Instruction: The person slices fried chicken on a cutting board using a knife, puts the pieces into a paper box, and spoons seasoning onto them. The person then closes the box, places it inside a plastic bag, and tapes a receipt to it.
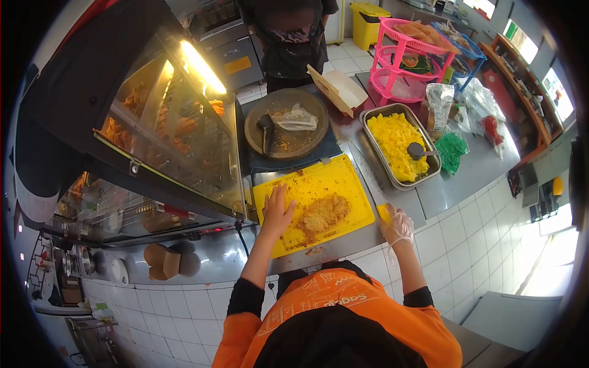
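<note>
A yellow cutting board (pixel 348 178) lies on the metal counter in front of me. On it rests a flattened, crumbly golden-brown piece of fried food (pixel 323 213), with loose crumbs around it. My left hand (pixel 278 210), bare, is over the board's left part, fingers spread and holding nothing. Beyond the board's right edge is my right hand (pixel 397 227) in a clear plastic glove. Its fingers are closed on a small yellow object (pixel 385 212), possibly a handle; its kind does not show. A metal tray (pixel 404 184) of yellow food (pixel 396 138) with a dark round scoop (pixel 416 151) stands farther right.
Behind the board sits a round stone mortar (pixel 288 147) with a dark pestle (pixel 265 132) and a plastic bag. A lit glass food warmer (pixel 178 135) borders the left. An open paper box (pixel 337 92), pink rack (pixel 383 58) and plastic bags are farther back. A person (pixel 287 43) stands opposite.
</note>
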Demonstrator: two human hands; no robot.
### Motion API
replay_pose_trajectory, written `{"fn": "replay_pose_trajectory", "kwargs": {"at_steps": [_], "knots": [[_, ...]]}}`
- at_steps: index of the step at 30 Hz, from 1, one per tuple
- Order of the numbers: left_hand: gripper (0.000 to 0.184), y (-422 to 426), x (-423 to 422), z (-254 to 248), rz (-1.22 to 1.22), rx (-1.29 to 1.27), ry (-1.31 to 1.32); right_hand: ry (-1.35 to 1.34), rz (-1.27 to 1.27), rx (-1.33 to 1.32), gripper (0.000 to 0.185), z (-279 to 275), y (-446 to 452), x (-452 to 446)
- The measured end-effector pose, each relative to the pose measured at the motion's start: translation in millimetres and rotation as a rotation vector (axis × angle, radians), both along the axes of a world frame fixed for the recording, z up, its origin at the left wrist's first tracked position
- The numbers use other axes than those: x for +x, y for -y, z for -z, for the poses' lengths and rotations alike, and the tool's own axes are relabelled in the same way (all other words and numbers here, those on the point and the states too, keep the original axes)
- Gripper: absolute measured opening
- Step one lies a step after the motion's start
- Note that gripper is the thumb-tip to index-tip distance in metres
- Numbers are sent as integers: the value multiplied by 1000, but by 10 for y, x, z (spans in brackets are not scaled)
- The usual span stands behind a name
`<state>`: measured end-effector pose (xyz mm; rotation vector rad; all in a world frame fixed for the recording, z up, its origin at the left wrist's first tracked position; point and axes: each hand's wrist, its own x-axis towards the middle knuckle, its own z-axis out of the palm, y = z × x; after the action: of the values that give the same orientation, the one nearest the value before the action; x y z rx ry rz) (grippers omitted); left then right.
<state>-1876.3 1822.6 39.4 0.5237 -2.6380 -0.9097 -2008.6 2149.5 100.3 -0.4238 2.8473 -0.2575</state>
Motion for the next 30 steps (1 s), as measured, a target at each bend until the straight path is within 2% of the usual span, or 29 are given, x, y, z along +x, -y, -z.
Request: {"fn": "replay_pose_trajectory", "kwargs": {"at_steps": [3, 6, 10, 15, 17, 19, 21, 22, 23, 24, 27, 29, 30], "knots": [[62, 196, -411, 237, -41, -137, 191, -82, -98, 50, 37, 216, -21, -111], [66, 266, -600, 155, -27, -117, 320, -152, -48, 96, 33, 653, -73, -288], [67, 276, -555, -100, 8, -92, 380, -47, 145, -28, 26, 134, -30, -182], [68, 341, -554, -18, -18, -115, 364, 183, 266, -198, 39, -134, -58, 165], [67, 283, -538, 46, -49, -72, 328, 120, 123, -226, 47, 151, -145, 330], [69, 304, -550, 172, -76, -65, 291, 303, -13, -217, 47, 38, -112, 453], [69, 312, -568, 386, -130, -45, 221, 308, -121, -127, 45, -69, -40, 609], [67, 240, -546, 82, -153, 122, 278, 377, -148, -84, 43, -188, 27, 640], [63, 266, -502, 150, -128, 27, 177, 457, -181, -52, 41, -266, 63, 722], [49, 257, -530, 219, -187, -41, -3, 500, -137, -31, 39, -292, 71, 854], [35, 48, -578, -219, -119, 1, -361, 548, -69, -2, 38, -407, 286, 871], [23, -152, -759, -389, 78, -40, -522, 621, -43, 59, 42, -457, 338, 901], [22, -258, -867, -483, 241, 34, -514, 633, -24, 66, 42, -479, 372, 912]]}}
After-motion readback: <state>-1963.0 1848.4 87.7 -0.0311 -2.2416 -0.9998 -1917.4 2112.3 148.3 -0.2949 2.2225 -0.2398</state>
